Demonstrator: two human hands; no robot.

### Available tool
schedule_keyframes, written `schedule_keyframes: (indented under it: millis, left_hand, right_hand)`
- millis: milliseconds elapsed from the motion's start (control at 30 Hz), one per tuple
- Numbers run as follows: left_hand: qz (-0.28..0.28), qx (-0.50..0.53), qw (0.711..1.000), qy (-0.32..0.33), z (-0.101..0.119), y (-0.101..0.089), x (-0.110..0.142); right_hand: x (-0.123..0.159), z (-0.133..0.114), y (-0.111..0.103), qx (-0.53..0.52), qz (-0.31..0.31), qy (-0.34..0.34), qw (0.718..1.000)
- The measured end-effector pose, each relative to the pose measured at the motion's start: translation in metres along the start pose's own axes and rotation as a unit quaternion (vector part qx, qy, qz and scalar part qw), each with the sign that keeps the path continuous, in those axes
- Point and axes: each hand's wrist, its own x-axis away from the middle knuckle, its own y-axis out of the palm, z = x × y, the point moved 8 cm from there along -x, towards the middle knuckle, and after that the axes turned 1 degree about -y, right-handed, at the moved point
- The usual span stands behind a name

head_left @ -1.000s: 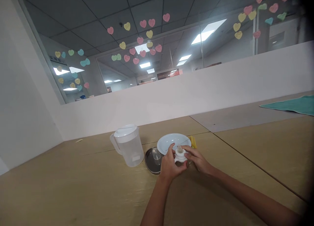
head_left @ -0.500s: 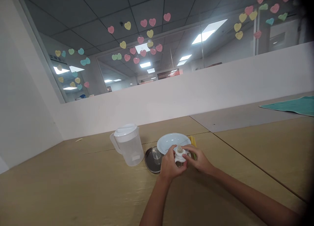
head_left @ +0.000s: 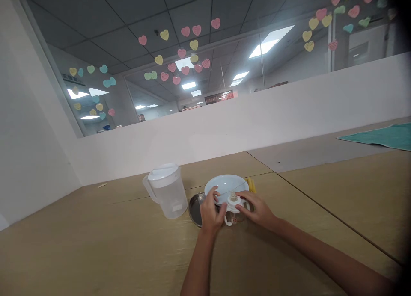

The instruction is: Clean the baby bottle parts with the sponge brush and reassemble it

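A baby bottle (head_left: 233, 205) with a white collar, two white side handles and a clear teat stands upright on the table, its see-through body showing a small print. My right hand (head_left: 259, 208) has its thumb and fingers closed around the bottle's collar from the right. My left hand (head_left: 210, 212) is just left of the bottle, fingers apart and nothing in them, over the right side of a round metal tray (head_left: 193, 212). A clear dome-shaped cap (head_left: 201, 198) lies in that tray, partly hidden by my left hand. Behind both hands sits a white bowl (head_left: 226, 182).
Left of the tray stands a clear plastic pitcher (head_left: 170, 197) with a white lid. Yellow sticks (head_left: 251, 185) lie right of the bowl. A teal cloth (head_left: 382, 137) is at the far right, and a low white wall (head_left: 205, 129) bounds the table's back.
My left hand has let go of the bottle and moved left, its fingers spreading. The bottle's handle and body now show more. My right hand stays at the collar.
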Motion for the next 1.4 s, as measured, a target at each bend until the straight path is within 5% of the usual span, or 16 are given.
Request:
schedule_keyframes:
  millis: [67, 133, 433, 633, 733, 800, 900, 1000, 1167, 1400]
  left_hand:
    - [0.095, -0.027, 0.993, -0.071, -0.023, -0.019, 0.0]
    - [0.133, -0.079, 0.981, -0.118, -0.041, -0.027, 0.001]
    - [-0.009, -0.254, 0.948, -0.193, -0.08, -0.007, 0.002]
    - [-0.02, -0.245, 0.947, -0.208, -0.086, -0.006, 0.005]
    - [0.031, -0.201, 0.951, -0.235, -0.088, -0.017, 0.005]
    - [0.128, -0.143, 0.953, -0.235, -0.082, -0.036, 0.003]
    - [0.304, -0.029, 0.937, -0.171, -0.063, -0.067, 0.007]
    - [0.369, 0.037, 0.927, -0.047, -0.034, -0.072, 0.013]
    - [0.223, -0.026, 0.947, 0.231, 0.029, -0.03, 0.019]
    - [0.183, -0.045, 0.958, 0.217, 0.035, -0.018, 0.019]
  right_hand:
    - [0.001, 0.0, 0.0, 0.012, -0.003, -0.002, 1.0]
    - [0.0, 0.0, 0.001, 0.019, -0.01, 0.001, 1.0]
    - [-0.001, 0.001, 0.0, 0.039, -0.02, 0.012, 0.999]
    - [-0.001, 0.002, 0.001, 0.038, -0.018, 0.018, 0.999]
    - [-0.001, 0.002, 0.001, 0.038, -0.024, 0.023, 0.999]
    - [-0.001, 0.001, 0.002, 0.04, -0.028, 0.022, 0.999]
    - [-0.002, 0.0, 0.002, 0.04, -0.032, 0.022, 0.998]
    - [-0.002, 0.0, 0.002, 0.035, -0.035, 0.029, 0.998]
    - [-0.003, 0.003, 0.003, 0.019, -0.04, 0.043, 0.998]
    - [-0.004, 0.003, 0.001, 0.025, -0.024, 0.048, 0.998]
